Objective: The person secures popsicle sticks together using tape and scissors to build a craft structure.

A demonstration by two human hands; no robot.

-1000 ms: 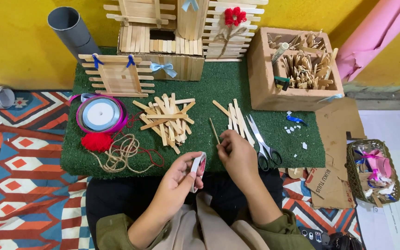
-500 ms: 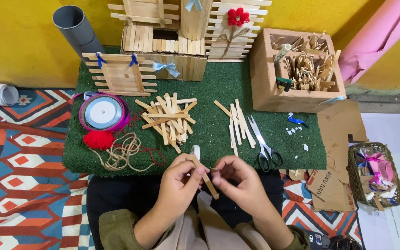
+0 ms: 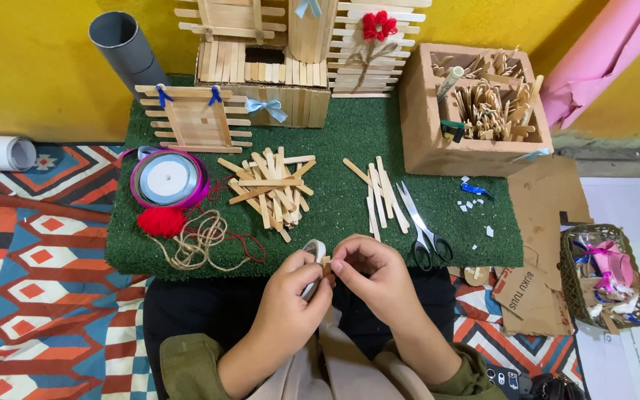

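My left hand (image 3: 290, 292) grips a small white roll of tape (image 3: 314, 255) at the near edge of the green mat (image 3: 335, 215). My right hand (image 3: 375, 278) pinches a wooden craft stick (image 3: 327, 261) right against that roll; most of the stick is hidden by my fingers. Both hands meet over my lap. On the mat just beyond them lie a loose pile of craft sticks (image 3: 268, 189) and a smaller row of sticks (image 3: 379, 194), with scissors (image 3: 424, 230) to the right.
A purple ribbon spool (image 3: 168, 179), red pompom (image 3: 160, 221) and twine (image 3: 198, 244) lie left. Stick-built houses (image 3: 275, 52) and a small fence (image 3: 192, 118) stand behind. A wooden box of sticks (image 3: 475, 111), a grey tube (image 3: 124, 48) and a wicker basket (image 3: 601, 278) surround the mat.
My right hand came back from the row of sticks with one stick and joined my left hand. The stick, first slanted between the hands, is now tucked against the tape roll.
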